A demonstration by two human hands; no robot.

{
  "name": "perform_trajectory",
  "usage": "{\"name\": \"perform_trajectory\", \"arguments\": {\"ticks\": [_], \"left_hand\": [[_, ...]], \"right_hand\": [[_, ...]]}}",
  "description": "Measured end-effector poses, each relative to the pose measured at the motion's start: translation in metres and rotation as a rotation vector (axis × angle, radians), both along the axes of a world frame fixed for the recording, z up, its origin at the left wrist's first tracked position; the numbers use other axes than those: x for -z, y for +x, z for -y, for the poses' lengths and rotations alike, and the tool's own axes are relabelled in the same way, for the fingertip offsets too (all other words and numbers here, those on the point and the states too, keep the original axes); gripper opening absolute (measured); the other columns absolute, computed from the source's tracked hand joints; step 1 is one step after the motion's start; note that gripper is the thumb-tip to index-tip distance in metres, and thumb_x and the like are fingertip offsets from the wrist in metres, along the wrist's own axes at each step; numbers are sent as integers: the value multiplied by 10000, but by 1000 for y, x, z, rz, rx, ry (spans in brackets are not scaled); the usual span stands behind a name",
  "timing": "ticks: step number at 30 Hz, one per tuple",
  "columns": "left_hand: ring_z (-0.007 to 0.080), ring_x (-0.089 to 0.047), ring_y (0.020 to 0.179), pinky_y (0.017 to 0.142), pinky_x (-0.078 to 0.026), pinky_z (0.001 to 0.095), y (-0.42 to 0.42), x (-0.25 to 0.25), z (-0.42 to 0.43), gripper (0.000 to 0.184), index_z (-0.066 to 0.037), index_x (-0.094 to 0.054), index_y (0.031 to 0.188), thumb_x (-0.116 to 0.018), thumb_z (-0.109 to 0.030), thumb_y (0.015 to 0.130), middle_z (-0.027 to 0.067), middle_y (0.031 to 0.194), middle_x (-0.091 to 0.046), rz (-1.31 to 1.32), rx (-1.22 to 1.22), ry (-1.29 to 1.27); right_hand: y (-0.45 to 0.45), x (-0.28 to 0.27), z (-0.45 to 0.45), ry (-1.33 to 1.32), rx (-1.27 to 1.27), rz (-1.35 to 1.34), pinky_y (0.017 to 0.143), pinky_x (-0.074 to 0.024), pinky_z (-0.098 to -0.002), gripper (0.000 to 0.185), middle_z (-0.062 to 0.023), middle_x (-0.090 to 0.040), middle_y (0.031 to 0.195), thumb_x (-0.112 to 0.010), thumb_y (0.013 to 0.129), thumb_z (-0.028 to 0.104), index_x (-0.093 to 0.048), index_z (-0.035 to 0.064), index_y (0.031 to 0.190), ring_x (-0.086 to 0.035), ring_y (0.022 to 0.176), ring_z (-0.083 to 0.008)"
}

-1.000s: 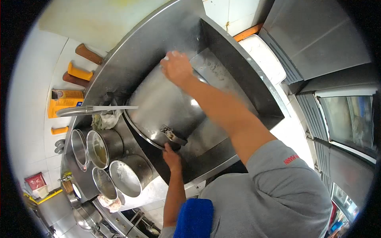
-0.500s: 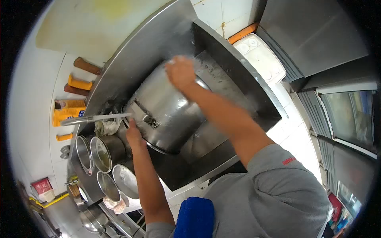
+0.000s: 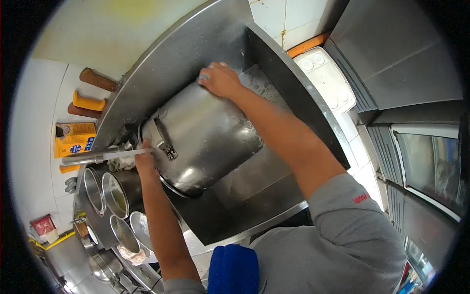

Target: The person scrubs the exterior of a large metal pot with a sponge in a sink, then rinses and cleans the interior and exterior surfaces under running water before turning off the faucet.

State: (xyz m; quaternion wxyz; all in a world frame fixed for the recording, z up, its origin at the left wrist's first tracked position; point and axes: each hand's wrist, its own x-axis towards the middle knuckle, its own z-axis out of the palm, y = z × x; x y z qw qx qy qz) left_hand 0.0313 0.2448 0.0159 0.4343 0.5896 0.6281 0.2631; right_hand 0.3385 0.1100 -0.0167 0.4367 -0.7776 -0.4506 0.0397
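A large steel stockpot (image 3: 205,132) lies on its side in a deep metal sink (image 3: 267,183), its surface wet, with a riveted handle (image 3: 164,139) facing up. My left hand (image 3: 145,156) grips the pot's rim at the open end, partly behind the stream from the faucet (image 3: 93,157). At the pot's far end, my right hand (image 3: 221,80) presses on the upper edge with curled fingers. A small bluish-grey bit shows under its fingertips, too little to name.
Several steel pots (image 3: 120,196) stand left of the sink, near a crumpled pale cloth (image 3: 122,161). Wooden and yellow handles (image 3: 90,103) and a yellow box (image 3: 74,139) line the left wall. A white lidded container (image 3: 327,81) sits beyond the right sink wall.
My right hand, blurred before, has moved slightly toward the pot's far end. The pot has shifted or turned a little, and less foam shows on it. The view has also shifted.
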Motion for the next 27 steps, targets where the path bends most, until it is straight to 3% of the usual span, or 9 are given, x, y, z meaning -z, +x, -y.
{"name": "perform_trajectory", "arguments": {"ticks": [2, 6, 9, 13, 16, 20, 21, 23, 27], "left_hand": [[198, -556, 822, 750, -433, 340, 7, -11, 1, 428, -13, -654, 1064, -667, -365, 822, 73, 915, -612, -76, -16, -20], [180, -563, 945, 838, -427, 311, 2, 1, -5, 441, -8, -640, 1111, -679, -336, 818, 59, 1038, -622, 205, -29, -141], [182, -560, 925, 860, -422, 307, 10, -12, 8, 478, 43, -609, 1111, -664, -349, 843, 79, 1027, -614, 177, -4, -61], [184, -545, 950, 881, -404, 309, 14, -14, 10, 420, 30, -609, 1116, -637, -305, 863, 94, 1066, -601, 96, -45, -20], [205, -528, 992, 909, -387, 319, 4, -18, 15, 387, 46, -599, 1117, -591, -265, 887, 110, 1059, -596, 142, 87, 13], [265, -509, 1040, 947, -366, 354, -22, -14, 105, 456, 102, -477, 1208, -471, -270, 945, 180, 1067, -570, -39, 215, 536], [283, -513, 1051, 955, -363, 362, -54, 21, 141, 474, 109, -437, 1232, -440, -281, 962, 215, 1131, -551, -370, 185, 495], [329, -525, 1074, 927, -386, 404, -87, 79, 193, 493, 110, -477, 1190, -428, -327, 968, 256, 1153, -550, -227, 80, 212], [329, -569, 926, 845, -422, 417, -75, 65, 204, 531, 100, -565, 1054, -373, -389, 979, 234, 1014, -614, -208, 25, 124]], "right_hand": [[4, -3, -8, -114, -74, -42, 847, -453, -447, 211, -126, -571, 1069, -631, 817, 308, -666, 181, 983, -518, 1035, -334], [-49, 47, 107, 131, -30, 213, 872, -446, -441, 244, -118, -565, 1092, -650, 800, 296, -674, 195, 1021, -522, 1034, -319], [-87, 82, 159, 214, -93, -387, 860, -449, -438, 259, -133, -561, 1080, -653, 795, 283, -673, 173, 1029, -523, 1005, -329], [-36, 31, 78, 88, 118, 77, 832, -454, -445, 233, -174, -546, 1016, -642, 802, 272, -664, 134, 990, -520, 975, -356], [17, 19, -4, 52, -81, 6, 826, -454, -457, 188, -146, -552, 989, -622, 819, 272, -651, 171, 974, -515, 1000, -364], [19, 8, -37, -213, -132, 5, 859, -452, -449, 207, -132, -562, 1006, -601, 841, 316, -658, 176, 982, -520, 1033, -347], [20, 8, -38, -199, -126, -3, 859, -452, -449, 207, -132, -562, 1006, -601, 841, 316, -658, 176, 982, -520, 1033, -347], [17, 13, -42, -182, -105, -29, 888, -442, -448, 229, -135, -563, 1029, -591, 848, 354, -661, 181, 982, -520, 1046, -340], [19, 21, -46, -132, -58, -177, 889, -438, -446, 260, -154, -561, 1037, -603, 840, 358, -655, 153, 990, -527, 1031, -343]]}}
